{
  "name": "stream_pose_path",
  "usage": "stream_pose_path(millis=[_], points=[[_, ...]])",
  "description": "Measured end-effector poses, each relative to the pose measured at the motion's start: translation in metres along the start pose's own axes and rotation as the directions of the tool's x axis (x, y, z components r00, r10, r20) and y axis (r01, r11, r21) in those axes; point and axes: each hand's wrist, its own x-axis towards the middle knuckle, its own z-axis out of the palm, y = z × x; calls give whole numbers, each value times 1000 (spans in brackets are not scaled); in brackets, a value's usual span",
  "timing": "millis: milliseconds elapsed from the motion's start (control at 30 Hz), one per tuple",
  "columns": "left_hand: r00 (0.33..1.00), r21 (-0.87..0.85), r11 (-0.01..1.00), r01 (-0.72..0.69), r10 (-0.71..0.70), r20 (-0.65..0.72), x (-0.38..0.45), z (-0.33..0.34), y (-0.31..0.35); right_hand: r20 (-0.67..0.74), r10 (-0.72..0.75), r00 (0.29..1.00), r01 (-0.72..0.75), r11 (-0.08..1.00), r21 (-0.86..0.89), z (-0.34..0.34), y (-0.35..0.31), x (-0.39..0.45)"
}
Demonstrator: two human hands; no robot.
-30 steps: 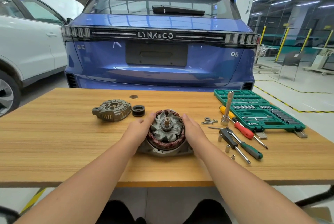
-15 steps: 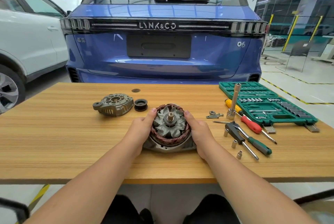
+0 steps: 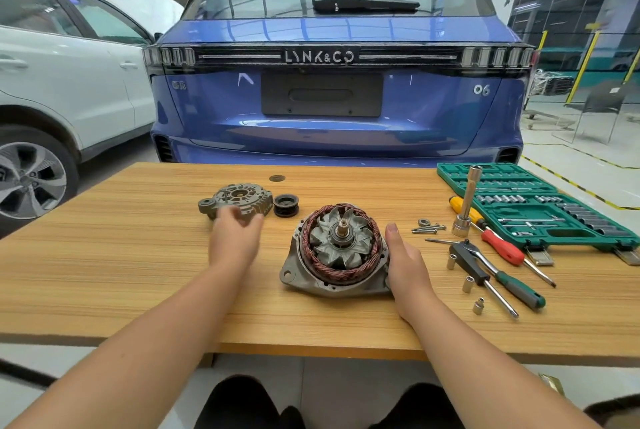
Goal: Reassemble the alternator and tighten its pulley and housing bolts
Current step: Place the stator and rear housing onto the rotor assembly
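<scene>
Fingers of the left hand (image 3: 235, 239) are being spread loosely, its grip open and empty, blurred just before the alternator front housing (image 3: 239, 201) and black pulley (image 3: 286, 205). The right hand (image 3: 407, 264) is being laid flat, fingers straight, against the right side of the stator-and-rotor assembly (image 3: 337, 248), which is being supported mid-table (image 3: 104, 276), shaft pointing upward.

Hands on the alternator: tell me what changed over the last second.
The left hand let go of the alternator and moved left toward the end cover, open and blurred. The right hand stays against the alternator's side. Pulley and tools unmoved.
</scene>
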Motion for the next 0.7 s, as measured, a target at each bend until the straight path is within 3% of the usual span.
stream_pose_path(millis=[33,100,167,400,700], points=[[990,-132,984,120,-129,-58,11,-10,-1,0,-5,1000,5,1000,-7,0,1,1],[904,-424,835,351,-420,-77,30,-28,-3,-21,-11,1000,11,1000,-9,0,3,3],[842,-545,709,448,-539,-9,47,-37,-9,-32,-10,999,10,1000,-1,1,5,5],[836,-562,629,537,-487,253,76,-33,-9,-31,-17,999,16,1000,-14,1,10,7],[860,-691,552,467,-467,208,84,-21,-15,-84,48,995,-45,998,34,4,2,3]])
